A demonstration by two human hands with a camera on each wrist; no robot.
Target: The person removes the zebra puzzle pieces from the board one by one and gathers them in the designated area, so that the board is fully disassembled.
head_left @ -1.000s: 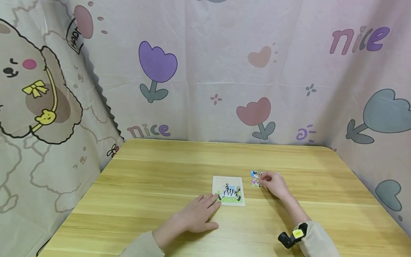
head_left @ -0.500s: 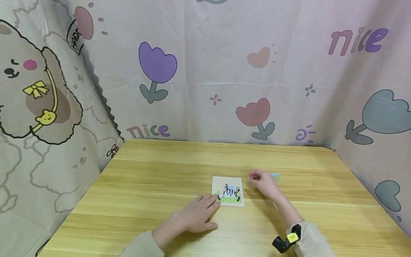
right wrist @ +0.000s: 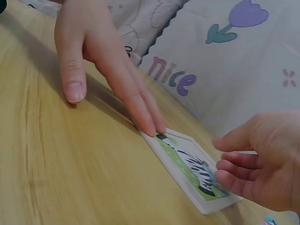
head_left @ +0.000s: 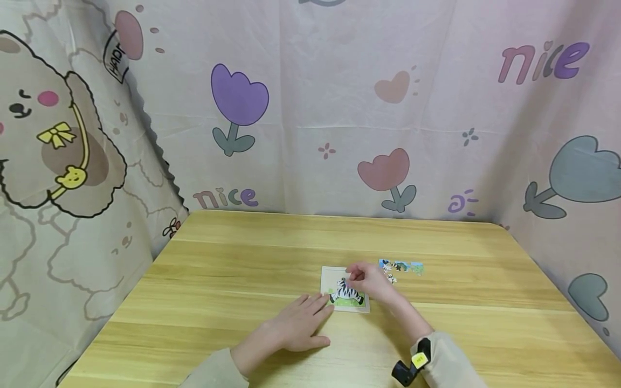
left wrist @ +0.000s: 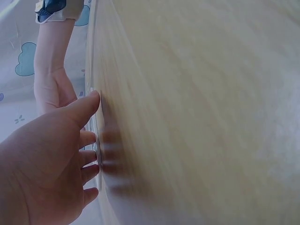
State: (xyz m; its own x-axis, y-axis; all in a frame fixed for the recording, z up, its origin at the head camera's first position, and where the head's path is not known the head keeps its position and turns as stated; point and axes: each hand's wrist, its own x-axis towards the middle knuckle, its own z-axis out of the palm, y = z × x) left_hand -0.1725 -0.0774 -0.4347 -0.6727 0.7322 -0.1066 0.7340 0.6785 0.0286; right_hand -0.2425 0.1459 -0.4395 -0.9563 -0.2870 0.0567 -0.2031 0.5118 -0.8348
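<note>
A jigsaw puzzle tray (head_left: 331, 274) with a pale rim lies mid-table, its lower part filled with a striped zebra (head_left: 346, 292) on green and its upper part bare. My left hand (head_left: 302, 325) lies flat, straight fingertips on the tray's near left corner; the right wrist view shows those fingertips (right wrist: 149, 127) at the rim. Over the tray's right side, my right hand (head_left: 371, 283) pinches a small puzzle piece (head_left: 348, 282), of which only a purplish bit shows below the fingertips. In the right wrist view this piece is hidden by the curled fingers (right wrist: 229, 180).
Several loose puzzle pieces (head_left: 401, 266) lie in a short row right of the tray, and another black-and-white piece (head_left: 391, 278) sits just below them. The wooden table (head_left: 233, 253) runs back to a patterned curtain (head_left: 310, 118).
My right hand has moved left from the loose pieces to above the tray, taking a puzzle piece along and uncovering the row. My left hand has stayed at the tray's corner.
</note>
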